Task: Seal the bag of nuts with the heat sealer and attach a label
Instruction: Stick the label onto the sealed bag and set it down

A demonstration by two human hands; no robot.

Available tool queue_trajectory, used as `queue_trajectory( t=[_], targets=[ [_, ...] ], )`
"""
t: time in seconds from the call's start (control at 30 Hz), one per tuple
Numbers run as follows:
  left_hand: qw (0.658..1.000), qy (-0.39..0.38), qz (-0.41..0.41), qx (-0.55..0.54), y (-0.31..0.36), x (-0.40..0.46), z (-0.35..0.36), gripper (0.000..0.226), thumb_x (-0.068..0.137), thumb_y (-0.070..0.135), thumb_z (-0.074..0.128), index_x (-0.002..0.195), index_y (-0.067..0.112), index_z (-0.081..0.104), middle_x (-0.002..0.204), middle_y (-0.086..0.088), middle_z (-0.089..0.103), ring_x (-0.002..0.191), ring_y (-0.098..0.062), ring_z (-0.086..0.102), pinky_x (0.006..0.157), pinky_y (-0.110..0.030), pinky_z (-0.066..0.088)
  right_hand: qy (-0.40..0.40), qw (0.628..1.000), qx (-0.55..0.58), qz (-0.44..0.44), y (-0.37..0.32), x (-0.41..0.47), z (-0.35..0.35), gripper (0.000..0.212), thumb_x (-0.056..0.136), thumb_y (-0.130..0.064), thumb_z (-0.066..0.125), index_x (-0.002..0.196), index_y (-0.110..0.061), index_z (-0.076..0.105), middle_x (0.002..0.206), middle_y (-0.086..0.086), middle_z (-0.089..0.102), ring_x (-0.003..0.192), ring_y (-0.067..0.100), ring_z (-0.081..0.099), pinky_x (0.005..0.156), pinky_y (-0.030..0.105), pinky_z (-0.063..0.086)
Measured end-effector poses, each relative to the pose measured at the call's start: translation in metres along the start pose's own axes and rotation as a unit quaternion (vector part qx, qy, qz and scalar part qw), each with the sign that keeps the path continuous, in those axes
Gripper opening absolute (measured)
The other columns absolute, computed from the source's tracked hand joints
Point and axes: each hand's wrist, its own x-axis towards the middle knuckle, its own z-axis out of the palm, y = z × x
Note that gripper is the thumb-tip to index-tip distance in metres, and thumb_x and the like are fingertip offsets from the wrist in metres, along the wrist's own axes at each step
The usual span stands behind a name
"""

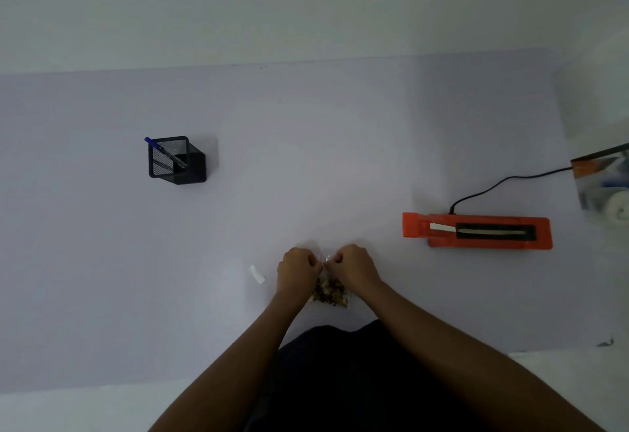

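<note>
The person's left hand (295, 270) and right hand (354, 266) are both curled shut, pinching the top edge of a small clear plastic bag of brown mixed nuts (329, 292) that lies on the pale lilac table (306, 145) just in front of the body. The film looks thin, limp and slippery, with the light, loose nuts settled low, so the empty mouth is likely the best hold. The orange heat sealer (476, 231) sits well apart to the right; a small white label (257, 274) lies near the left hand.
</note>
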Motion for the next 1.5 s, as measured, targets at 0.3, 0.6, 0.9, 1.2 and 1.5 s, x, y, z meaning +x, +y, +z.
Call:
queue_trajectory(
  t=[0.3, 0.6, 0.9, 1.2, 1.5],
  targets=[
    [0.998, 0.021, -0.046, 0.034, -0.009, 0.002, -0.008, 0.036, 0.077, 0.041, 0.076, 0.060, 0.022, 0.050, 0.066, 0.006, 0.060, 0.062, -0.016, 0.059, 0.058, -0.029, 0.044, 0.010, 0.998, -0.033, 0.048, -0.001, 0.005, -0.010, 0.053, 0.069, -0.048, 0.086, 0.054, -0.015, 0.048, 0.051, -0.002, 0.049, 0.045, 0.015, 0.047, 0.041, 0.022, 0.029],
    [0.997, 0.012, -0.045, 0.058, -0.009, 0.005, -0.013, 0.037, 0.077, 0.048, 0.076, 0.067, 0.020, 0.053, 0.069, 0.006, 0.061, 0.068, -0.017, 0.061, 0.060, -0.029, 0.044, 0.015, 0.998, -0.026, 0.049, 0.011, 0.004, -0.014, 0.054, 0.074, -0.040, 0.087, 0.052, -0.018, 0.043, 0.049, -0.004, 0.044, 0.043, 0.012, 0.041, 0.043, 0.025, 0.030],
    [0.987, 0.050, -0.014, 0.150, 0.001, 0.000, -0.004, 0.057, 0.074, 0.071, 0.064, 0.088, 0.016, 0.061, 0.087, -0.001, 0.066, 0.077, -0.020, 0.065, 0.066, -0.033, 0.050, 0.016, 0.997, -0.012, 0.071, 0.009, 0.008, -0.013, 0.052, 0.070, -0.043, 0.087, 0.056, -0.018, 0.044, 0.053, -0.003, 0.047, 0.046, 0.014, 0.045, 0.044, 0.024, 0.033],
    [0.989, 0.070, -0.025, 0.131, -0.002, 0.000, -0.001, 0.059, 0.068, 0.073, 0.068, 0.084, 0.017, 0.061, 0.083, 0.001, 0.068, 0.074, -0.020, 0.065, 0.067, -0.035, 0.053, 0.011, 0.997, -0.043, 0.068, 0.002, 0.005, -0.011, 0.066, 0.056, -0.066, 0.086, 0.083, -0.009, 0.066, 0.079, 0.005, 0.070, 0.073, 0.023, 0.070, 0.051, 0.025, 0.044],
    [0.990, 0.069, -0.017, 0.118, -0.007, 0.001, -0.001, 0.055, 0.068, 0.070, 0.071, 0.079, 0.018, 0.058, 0.079, 0.001, 0.066, 0.073, -0.021, 0.065, 0.066, -0.033, 0.053, 0.035, 0.995, -0.039, 0.088, 0.003, 0.008, -0.005, 0.061, 0.057, -0.056, 0.091, 0.085, -0.007, 0.069, 0.083, 0.007, 0.073, 0.075, 0.024, 0.072, 0.060, 0.030, 0.057]
  ],
)
